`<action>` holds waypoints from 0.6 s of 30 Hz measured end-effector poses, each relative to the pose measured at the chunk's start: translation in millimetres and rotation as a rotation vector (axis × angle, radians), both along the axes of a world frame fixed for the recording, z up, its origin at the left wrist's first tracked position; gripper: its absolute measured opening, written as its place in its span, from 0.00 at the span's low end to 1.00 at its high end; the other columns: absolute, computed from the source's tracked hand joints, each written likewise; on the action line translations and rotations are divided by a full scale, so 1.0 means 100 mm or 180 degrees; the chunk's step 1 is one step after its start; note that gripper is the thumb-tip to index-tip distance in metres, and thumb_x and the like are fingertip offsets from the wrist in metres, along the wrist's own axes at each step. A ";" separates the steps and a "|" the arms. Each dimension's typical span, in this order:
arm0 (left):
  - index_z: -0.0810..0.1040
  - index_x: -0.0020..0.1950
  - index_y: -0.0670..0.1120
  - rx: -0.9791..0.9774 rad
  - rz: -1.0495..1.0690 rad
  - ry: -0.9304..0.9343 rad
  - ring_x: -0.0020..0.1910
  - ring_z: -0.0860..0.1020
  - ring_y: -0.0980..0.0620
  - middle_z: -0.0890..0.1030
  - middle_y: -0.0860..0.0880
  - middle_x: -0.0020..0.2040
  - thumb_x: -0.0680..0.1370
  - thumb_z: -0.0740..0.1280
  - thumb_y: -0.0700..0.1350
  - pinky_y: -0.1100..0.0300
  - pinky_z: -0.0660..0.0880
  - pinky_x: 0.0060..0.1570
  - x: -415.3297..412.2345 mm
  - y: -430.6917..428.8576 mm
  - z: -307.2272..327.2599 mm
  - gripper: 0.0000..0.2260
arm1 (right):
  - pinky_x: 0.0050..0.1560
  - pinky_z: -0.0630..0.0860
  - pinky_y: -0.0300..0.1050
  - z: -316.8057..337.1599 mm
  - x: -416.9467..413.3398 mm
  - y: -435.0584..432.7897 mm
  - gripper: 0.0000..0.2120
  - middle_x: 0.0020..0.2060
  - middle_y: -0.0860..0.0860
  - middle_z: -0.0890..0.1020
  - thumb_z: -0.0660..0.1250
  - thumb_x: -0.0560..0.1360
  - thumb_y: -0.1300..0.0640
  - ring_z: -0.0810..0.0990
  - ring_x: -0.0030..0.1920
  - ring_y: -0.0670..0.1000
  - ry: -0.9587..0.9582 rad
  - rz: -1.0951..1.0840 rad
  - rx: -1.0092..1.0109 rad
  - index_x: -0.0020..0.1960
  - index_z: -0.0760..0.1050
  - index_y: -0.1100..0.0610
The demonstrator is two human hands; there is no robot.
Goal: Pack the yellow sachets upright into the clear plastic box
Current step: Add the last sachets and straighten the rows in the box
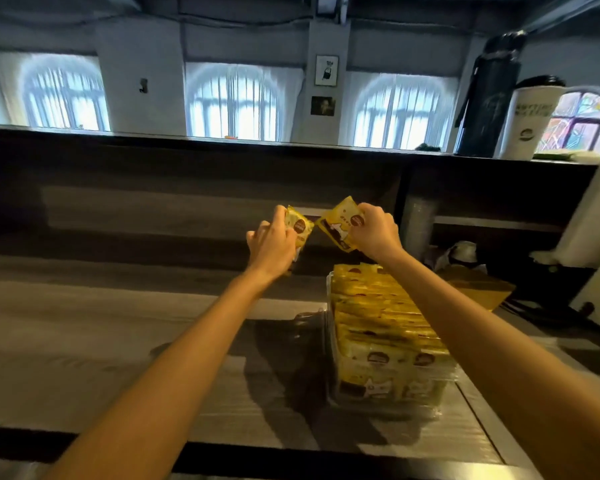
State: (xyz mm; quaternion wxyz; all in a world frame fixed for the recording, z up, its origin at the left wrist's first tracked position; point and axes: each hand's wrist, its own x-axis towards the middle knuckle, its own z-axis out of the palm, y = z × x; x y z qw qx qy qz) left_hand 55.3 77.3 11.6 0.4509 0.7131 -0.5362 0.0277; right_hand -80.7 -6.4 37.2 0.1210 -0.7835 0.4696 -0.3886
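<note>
Box (331, 341) near the worktop's (84, 341) front edge looks nearly full; left hand (271, 245) and right hand (374, 232) each pinch a sachet (300, 226), probably lining them up to slot in upright.

Two yellow sachets (340, 223) raised at frame centre; clear plastic box (333, 341), lower right, packed with upright sachets.

The place looks like a café or coffee bar, seen from behind the service counter. A long wood-grain worktop (84, 341) runs beneath a raised dark ledge (222, 143) that carries a white takeaway cup (530, 123) and a tall black flask (489, 95). Beyond are arched curtained windows (232, 102), a stained-glass window (582, 123) and small framed pictures (326, 71) on a pillar.
</note>
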 end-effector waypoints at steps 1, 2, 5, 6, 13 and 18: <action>0.63 0.67 0.43 0.0074 -0.0115 -0.0026 0.62 0.70 0.43 0.76 0.42 0.59 0.81 0.52 0.40 0.49 0.58 0.64 -0.06 -0.08 0.01 0.15 | 0.55 0.78 0.57 -0.02 -0.08 -0.05 0.13 0.57 0.59 0.79 0.63 0.77 0.61 0.77 0.58 0.60 -0.0048 -0.0069 -0.0026 0.61 0.73 0.60; 0.64 0.65 0.44 0.0092 -0.0254 -0.0010 0.61 0.70 0.44 0.76 0.42 0.57 0.81 0.52 0.39 0.49 0.60 0.64 -0.10 -0.16 0.01 0.13 | 0.56 0.77 0.56 -0.03 -0.16 -0.10 0.13 0.57 0.59 0.79 0.63 0.77 0.61 0.77 0.58 0.60 -0.0108 -0.0136 -0.0036 0.60 0.74 0.60; 0.69 0.55 0.45 -0.0196 -0.0448 0.0331 0.54 0.73 0.50 0.75 0.46 0.52 0.79 0.57 0.36 0.63 0.74 0.44 -0.23 -0.32 0.03 0.07 | 0.56 0.76 0.58 -0.09 -0.37 -0.26 0.10 0.57 0.60 0.79 0.63 0.77 0.61 0.77 0.58 0.61 -0.0245 -0.0272 -0.0034 0.57 0.74 0.62; 0.69 0.54 0.44 -0.0342 -0.0437 0.0444 0.52 0.72 0.52 0.74 0.47 0.52 0.79 0.58 0.35 0.68 0.72 0.36 -0.28 -0.40 0.03 0.07 | 0.57 0.76 0.58 -0.11 -0.43 -0.34 0.10 0.57 0.60 0.79 0.63 0.77 0.61 0.77 0.58 0.61 -0.0266 -0.0287 -0.0042 0.57 0.74 0.62; 0.71 0.56 0.39 -0.0386 -0.0578 0.0683 0.53 0.74 0.53 0.75 0.42 0.56 0.78 0.61 0.33 0.70 0.72 0.34 -0.41 -0.70 -0.05 0.07 | 0.54 0.78 0.59 -0.26 -0.63 -0.61 0.07 0.49 0.60 0.82 0.64 0.77 0.60 0.80 0.52 0.59 -0.0469 -0.0169 0.0274 0.51 0.79 0.62; 0.68 0.59 0.39 -0.0161 -0.0850 0.1084 0.56 0.74 0.49 0.74 0.41 0.59 0.79 0.60 0.34 0.62 0.75 0.45 -0.46 -0.79 -0.12 0.09 | 0.53 0.80 0.54 -0.26 -0.75 -0.68 0.11 0.51 0.60 0.81 0.66 0.76 0.59 0.81 0.52 0.57 -0.0623 0.0166 0.0564 0.55 0.75 0.63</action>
